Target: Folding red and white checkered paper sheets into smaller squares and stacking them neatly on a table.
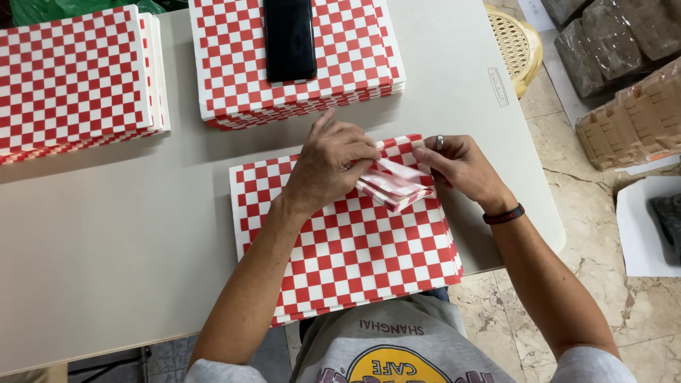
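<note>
Hands [333, 167] [457, 164] fold checkered paper [394, 186] over stack [355, 248].

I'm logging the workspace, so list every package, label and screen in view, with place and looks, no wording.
Phone: dark blank screen, black rectangle lying on the middle checkered paper stack at the table's far edge.
Small label: pale rectangle on the table's right part.
Wrapped bundles: clear plastic over brown contents, on the floor, top right.
Stacked brown trays: tan, ridged, on the floor at right.
</note>
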